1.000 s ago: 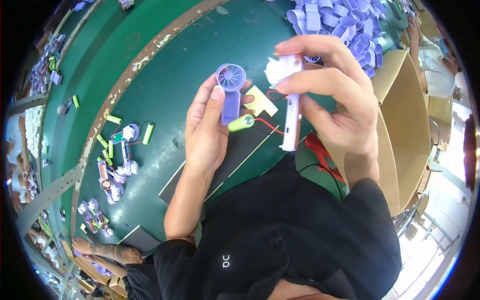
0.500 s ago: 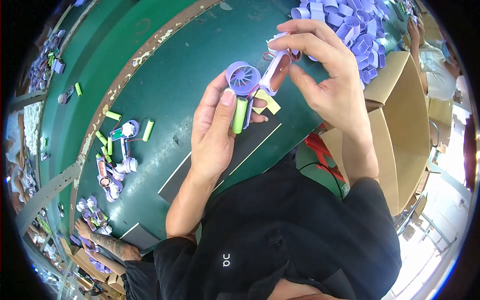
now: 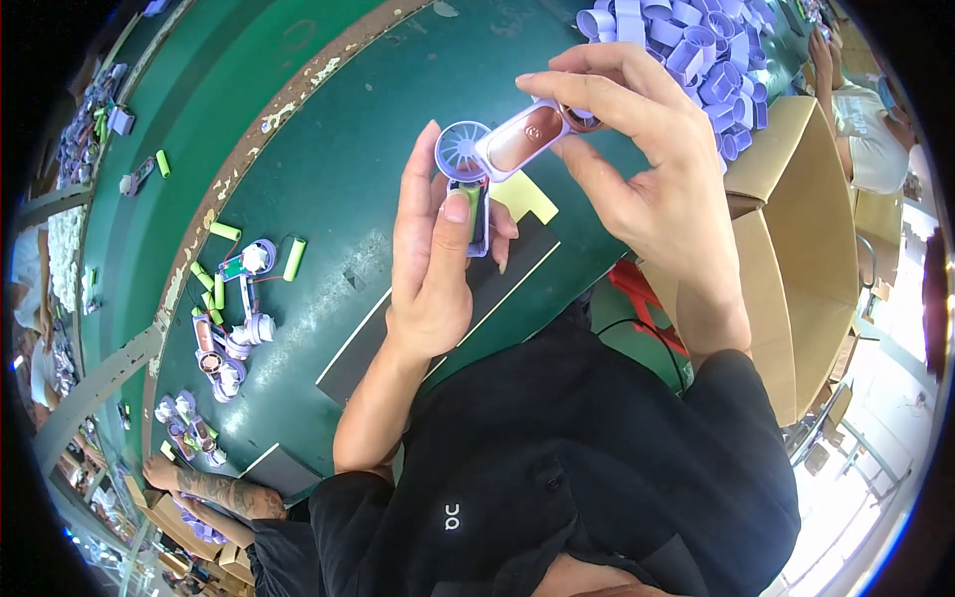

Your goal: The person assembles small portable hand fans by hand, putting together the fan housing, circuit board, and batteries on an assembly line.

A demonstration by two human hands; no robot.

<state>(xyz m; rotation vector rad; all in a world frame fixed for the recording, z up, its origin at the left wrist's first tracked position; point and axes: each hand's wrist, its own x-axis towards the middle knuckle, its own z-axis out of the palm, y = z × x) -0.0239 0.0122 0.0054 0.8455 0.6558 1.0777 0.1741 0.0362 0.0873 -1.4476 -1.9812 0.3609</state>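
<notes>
My left hand [image 3: 430, 294] is closed around a purple fan housing [image 3: 462, 149] with a round, ribbed grille. Its thumb presses on a green battery cell [image 3: 473, 199] lying in the housing's narrow handle. My right hand [image 3: 652, 164] pinches the far end of a purple handle shell [image 3: 519, 141] with a shiny copper-brown panel. The shell slants upward to the right, its lower end against the side of the round grille. What my right fingertips cover at that far end is partly hidden.
A black board [image 3: 512, 261] and a yellow piece [image 3: 537, 202] lie beneath my hands. Partly built fans [image 3: 244, 323] with green cells sit at left, near another person's arm [image 3: 224, 488]. Purple rings [image 3: 696, 50] are heaped at far right, by an open cardboard box [image 3: 796, 229].
The handle shell has swung down to the left and turned its panel upward, meeting the housing. The green cell, which stuck out before, now lies inside the handle under my left thumb.
</notes>
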